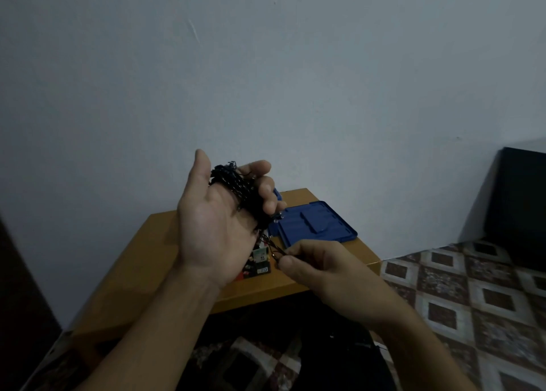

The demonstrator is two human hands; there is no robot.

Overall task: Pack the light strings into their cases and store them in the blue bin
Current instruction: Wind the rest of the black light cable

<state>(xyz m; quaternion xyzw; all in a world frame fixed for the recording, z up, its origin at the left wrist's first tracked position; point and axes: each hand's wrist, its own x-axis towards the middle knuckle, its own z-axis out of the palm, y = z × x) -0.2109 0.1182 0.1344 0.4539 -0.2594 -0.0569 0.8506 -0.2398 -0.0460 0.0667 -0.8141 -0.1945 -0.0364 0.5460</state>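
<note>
Two hands hover above the table [141, 260]: our left hand [215, 222] curls its fingers round the coiled light string [236, 190]; our right hand [319, 269] pinches its loose end.

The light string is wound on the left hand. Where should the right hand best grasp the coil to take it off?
Take the coil at its middle, a pinching grip across all loops, likely from the fingertip side: the loops circle the fingers of the left hand, so they slide off only that way. The right hand pinches the loose end.
</note>
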